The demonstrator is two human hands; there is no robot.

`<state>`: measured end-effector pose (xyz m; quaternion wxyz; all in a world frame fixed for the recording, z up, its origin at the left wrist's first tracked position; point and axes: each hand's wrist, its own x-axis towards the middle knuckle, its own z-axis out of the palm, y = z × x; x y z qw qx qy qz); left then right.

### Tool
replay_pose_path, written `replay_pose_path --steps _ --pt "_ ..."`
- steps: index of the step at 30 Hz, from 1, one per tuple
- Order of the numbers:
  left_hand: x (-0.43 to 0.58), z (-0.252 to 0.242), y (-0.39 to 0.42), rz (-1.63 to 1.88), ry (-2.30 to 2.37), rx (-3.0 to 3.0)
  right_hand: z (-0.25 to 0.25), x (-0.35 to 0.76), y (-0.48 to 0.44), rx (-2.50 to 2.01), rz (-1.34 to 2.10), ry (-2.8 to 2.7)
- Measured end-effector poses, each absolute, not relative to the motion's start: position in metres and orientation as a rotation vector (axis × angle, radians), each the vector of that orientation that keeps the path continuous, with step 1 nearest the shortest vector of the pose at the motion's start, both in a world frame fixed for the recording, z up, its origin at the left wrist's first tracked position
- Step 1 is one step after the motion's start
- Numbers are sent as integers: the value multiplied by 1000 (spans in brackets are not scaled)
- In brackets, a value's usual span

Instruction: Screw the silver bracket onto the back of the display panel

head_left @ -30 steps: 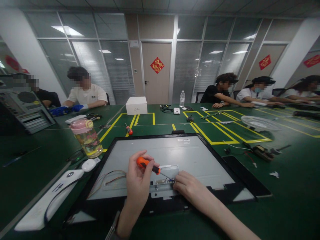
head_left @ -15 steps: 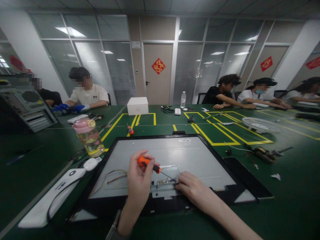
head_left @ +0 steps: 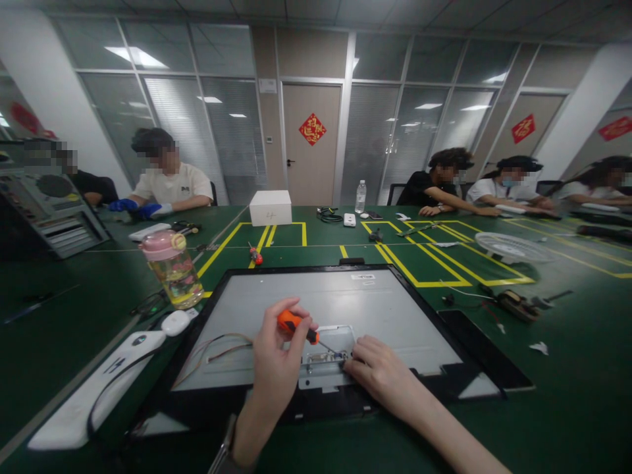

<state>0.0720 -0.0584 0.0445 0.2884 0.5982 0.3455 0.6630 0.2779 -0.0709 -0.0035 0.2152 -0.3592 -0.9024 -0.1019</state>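
Note:
A flat grey panel with a black frame (head_left: 409, 322), like the back of a monitor, lies in front of me. My left hand (head_left: 274, 352) is closed round the handle of an orange and black screwdriver (head_left: 292, 322). Its shaft slants down to the right, and the tip meets a small row of metal connectors (head_left: 322, 359) in a metal bracket (head_left: 316, 380). Beside the tip, my right hand (head_left: 374, 368) rests with curled fingers pressed at the bracket's right end; whatever they pinch is hidden. Thin coloured wires (head_left: 224, 345) lie left of my left hand.
A drink bottle with a pink lid (head_left: 170, 270) and a long white device (head_left: 101, 395) stand left of the panel. At right lie a dark flat slab (head_left: 486, 349) and a tape measure-like tool (head_left: 516, 304). Beyond are a white box (head_left: 270, 209), a red screwdriver (head_left: 255, 255) and several seated people.
The whole view has shifted slightly. My left hand and the screwdriver handle have moved a little to the right, with the tip still at the connectors. My right hand keeps its place on the bracket.

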Motion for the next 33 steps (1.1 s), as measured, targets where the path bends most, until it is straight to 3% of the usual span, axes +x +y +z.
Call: replay_pose_path --steps 10,19,33 --pt "70 41 -57 1733 980 1649 -10 286 -67 -999 -251 -2524" --pt "80 34 -58 1455 1090 1712 -5 288 -66 -1038 -203 -2511" --pt "86 31 -61 1480 1168 1966 -4 291 -63 -1134 148 -2448"
